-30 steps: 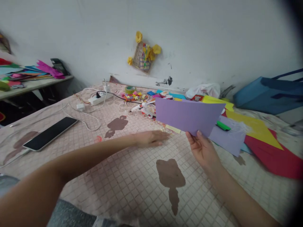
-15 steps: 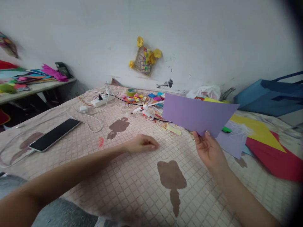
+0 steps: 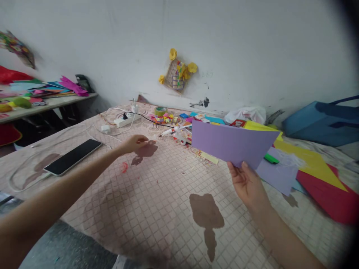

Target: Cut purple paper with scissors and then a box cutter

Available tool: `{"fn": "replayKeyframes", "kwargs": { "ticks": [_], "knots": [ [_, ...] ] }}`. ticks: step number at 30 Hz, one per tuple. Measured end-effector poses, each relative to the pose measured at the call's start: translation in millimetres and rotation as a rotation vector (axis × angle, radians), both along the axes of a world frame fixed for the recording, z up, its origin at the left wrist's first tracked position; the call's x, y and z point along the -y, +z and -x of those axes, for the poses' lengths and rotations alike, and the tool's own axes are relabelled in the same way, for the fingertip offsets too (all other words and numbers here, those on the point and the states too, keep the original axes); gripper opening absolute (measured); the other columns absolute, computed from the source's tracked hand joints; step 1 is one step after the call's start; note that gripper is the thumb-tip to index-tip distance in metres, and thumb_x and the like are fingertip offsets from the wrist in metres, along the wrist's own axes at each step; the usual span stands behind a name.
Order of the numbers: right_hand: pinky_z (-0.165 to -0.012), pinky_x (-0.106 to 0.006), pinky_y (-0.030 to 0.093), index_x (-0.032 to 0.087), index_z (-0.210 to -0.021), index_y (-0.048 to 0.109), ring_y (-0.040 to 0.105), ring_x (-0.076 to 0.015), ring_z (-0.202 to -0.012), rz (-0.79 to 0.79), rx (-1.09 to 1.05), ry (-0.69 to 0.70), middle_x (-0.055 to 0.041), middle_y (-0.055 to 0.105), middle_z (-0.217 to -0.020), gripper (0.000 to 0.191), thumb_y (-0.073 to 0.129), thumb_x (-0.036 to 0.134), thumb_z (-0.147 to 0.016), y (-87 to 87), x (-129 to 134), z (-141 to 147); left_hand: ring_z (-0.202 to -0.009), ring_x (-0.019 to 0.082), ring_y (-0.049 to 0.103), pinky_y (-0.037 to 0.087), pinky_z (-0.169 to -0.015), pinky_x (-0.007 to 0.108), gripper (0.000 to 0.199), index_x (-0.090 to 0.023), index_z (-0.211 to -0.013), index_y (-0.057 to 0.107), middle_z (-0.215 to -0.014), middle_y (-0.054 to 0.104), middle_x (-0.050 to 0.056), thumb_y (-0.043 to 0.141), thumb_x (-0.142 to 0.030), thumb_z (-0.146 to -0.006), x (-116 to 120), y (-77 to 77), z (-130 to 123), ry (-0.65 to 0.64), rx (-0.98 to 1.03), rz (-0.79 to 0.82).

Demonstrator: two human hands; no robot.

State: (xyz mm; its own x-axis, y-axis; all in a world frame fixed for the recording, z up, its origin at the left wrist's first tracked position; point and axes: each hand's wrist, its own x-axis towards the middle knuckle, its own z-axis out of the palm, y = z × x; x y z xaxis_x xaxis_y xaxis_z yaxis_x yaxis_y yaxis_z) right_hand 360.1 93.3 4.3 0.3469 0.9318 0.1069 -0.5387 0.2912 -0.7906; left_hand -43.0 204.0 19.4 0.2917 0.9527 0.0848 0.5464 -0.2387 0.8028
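Observation:
My right hand (image 3: 248, 183) pinches the lower edge of a purple sheet of paper (image 3: 232, 144) between thumb and fingers. The sheet is held up, tilted above the table, and hides part of what lies behind it. My left hand (image 3: 134, 144) is over the table at the left, holding nothing, its fingers loosely bent and apart. Beyond it and to its right lies a white glue gun (image 3: 176, 133) among paper scraps. A black-screened phone (image 3: 73, 157) rests on the cloth left of my left forearm.
A white power strip (image 3: 127, 120) with cables stands at the back left. Behind the glue gun are a roll of green tape (image 3: 160, 111) and small coloured pieces. Yellow paper (image 3: 311, 160), red paper (image 3: 325, 194) and a blue bag (image 3: 319, 123) occupy the right side.
My left hand has moved left and away from me across the table, its fingers loosening. My right hand still holds the purple sheet, now tipped slightly. The view has shifted a little.

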Motion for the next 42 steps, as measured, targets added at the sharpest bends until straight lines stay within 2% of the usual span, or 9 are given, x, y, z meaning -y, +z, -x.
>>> {"fn": "replayKeyframes", "kwargs": {
  "ticks": [3,6,9,13,18,23,28,35,42],
  "knots": [
    [-0.081,-0.025,0.059,0.026,-0.094,0.067,0.067,-0.0096,-0.089,-0.007,0.033,-0.007,0.0049,0.071,-0.100,0.023,0.074,0.021,-0.073,-3.1,1,1,-0.063,0.015,0.062,0.046,-0.057,0.022,0.026,-0.015,-0.078,0.066,-0.070,0.068,0.004,0.062,-0.040,-0.073,1,0.4,10,0.063,-0.027,-0.009],
    [-0.081,-0.029,0.059,0.027,-0.089,0.068,0.067,-0.0118,-0.088,-0.035,0.108,-0.001,0.0045,0.072,-0.095,0.016,0.072,0.022,-0.075,-7.2,8,3,-0.050,0.013,0.059,0.044,-0.049,0.021,0.031,-0.015,-0.065,0.064,-0.058,0.065,0.003,0.062,-0.045,-0.073,16,-3.7,8,-0.038,-0.094,0.082],
    [-0.087,-0.036,0.056,0.027,-0.092,0.069,0.067,-0.0162,-0.092,-0.133,0.397,0.004,0.0011,0.072,-0.094,0.013,0.066,0.022,-0.081,-8.9,26,5,-0.046,0.012,0.054,0.040,-0.046,0.020,0.027,-0.016,-0.071,0.063,-0.055,0.062,0.001,0.063,-0.043,-0.073,34,-8.9,0,-0.043,-0.137,0.043],
    [-0.090,-0.047,0.052,0.024,-0.098,0.069,0.063,-0.0259,-0.102,-0.484,1.030,0.109,-0.0067,0.070,-0.101,0.028,0.063,0.006,-0.077,-11.5,52,7,-0.068,0.015,0.060,0.046,-0.060,0.024,0.038,-0.018,-0.106,0.062,-0.090,0.067,0.005,0.067,-0.034,-0.072,59,-11.1,-23,-0.074,-0.176,-0.075],
    [-0.091,-0.046,0.052,0.022,-0.116,0.060,0.059,-0.0256,-0.110,-0.700,1.346,0.222,-0.0098,0.067,-0.111,0.046,0.056,-0.002,-0.078,-24.6,63,6,-0.122,0.027,0.045,0.039,-0.099,0.042,0.061,-0.026,-0.132,0.045,-0.135,0.048,0.009,0.066,-0.019,-0.075,114,-12.3,-70,-0.393,-0.365,-0.405],
    [-0.094,-0.047,0.050,0.020,-0.113,0.059,0.058,-0.0250,-0.112,-0.687,1.492,0.279,-0.0101,0.068,-0.109,0.036,0.053,0.003,-0.083,-32.2,61,5,-0.119,0.024,0.049,0.039,-0.101,0.042,0.039,-0.021,-0.124,0.050,-0.129,0.054,0.010,0.055,-0.015,-0.085,148,-17.3,-102,-0.611,-0.350,-0.475],
    [-0.099,-0.047,0.046,0.020,-0.113,0.057,0.062,-0.0231,-0.106,-0.635,1.565,0.280,-0.0083,0.069,-0.107,0.032,0.056,0.008,-0.083,-32.0,63,4,-0.119,0.021,0.049,0.038,-0.103,0.040,0.039,-0.020,-0.126,0.048,-0.129,0.055,0.008,0.045,-0.011,-0.088,159,-18.1,-105,-0.665,-0.323,-0.410],
    [-0.093,-0.038,0.047,0.021,-0.091,0.058,0.061,-0.0202,-0.102,-0.362,1.412,0.376,-0.0056,0.068,-0.102,0.006,0.060,0.022,-0.085,-23.9,65,9,-0.117,0.022,0.049,0.039,-0.101,0.037,0.037,-0.019,-0.121,0.051,-0.125,0.056,0.008,0.055,-0.035,-0.088,185,-15.8,-112,-0.465,-0.141,-0.171],
    [-0.063,-0.024,0.042,0.020,-0.086,0.059,0.055,-0.0136,-0.070,0.026,1.261,0.546,-0.0001,0.061,-0.077,0.020,0.058,0.039,-0.086,-9.1,52,16,-0.063,0.012,0.052,0.041,-0.059,0.023,0.019,-0.016,-0.078,0.059,-0.068,0.058,0.000,0.051,-0.031,-0.087,180,-30.8,-132,-0.020,0.001,0.008]
  ]
}}
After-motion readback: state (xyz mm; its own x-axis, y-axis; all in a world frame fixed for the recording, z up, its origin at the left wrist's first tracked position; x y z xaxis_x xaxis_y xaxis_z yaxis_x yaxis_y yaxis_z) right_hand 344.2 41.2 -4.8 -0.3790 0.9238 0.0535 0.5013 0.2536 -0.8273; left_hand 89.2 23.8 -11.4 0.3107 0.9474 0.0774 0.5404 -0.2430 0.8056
